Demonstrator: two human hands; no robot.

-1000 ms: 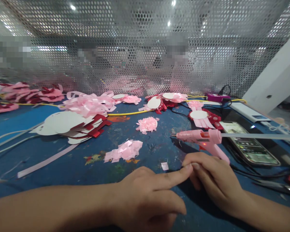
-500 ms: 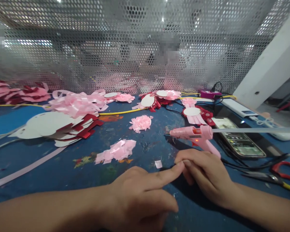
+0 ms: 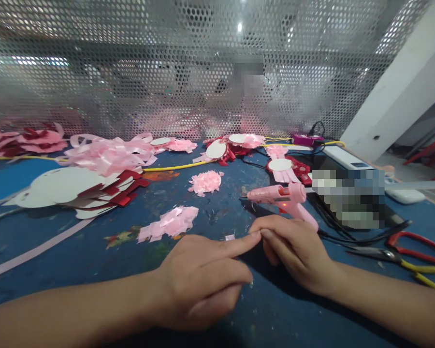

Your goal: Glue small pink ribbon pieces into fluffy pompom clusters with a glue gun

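Observation:
My left hand [image 3: 203, 278] is above the near part of the blue table, its index finger stretched out and the other fingers loosely curled, with nothing visible in it. My right hand [image 3: 293, 251] is closed in a pinch at the tip of that index finger; whatever lies between the fingertips is hidden. Just behind my left finger lies a small pale pink ribbon square [image 3: 230, 238]. A pink glue gun [image 3: 279, 194] rests beyond my right hand, its small light glowing orange. Pink ribbon pieces [image 3: 170, 222] and a round pink ribbon-covered piece [image 3: 206, 182] lie farther left.
White and red cut-outs [image 3: 68, 188] are stacked at left beside a heap of pink ribbon [image 3: 112, 152]. Red-handled scissors [image 3: 391, 253] and black cables [image 3: 358, 240] lie at right. A perforated metal screen [image 3: 148, 72] stands behind the table [image 3: 130, 270].
The whole view has shifted slightly, so the table items appear farther left. My hands keep the same fingertip contact, and my left finger now partly covers the small ribbon square.

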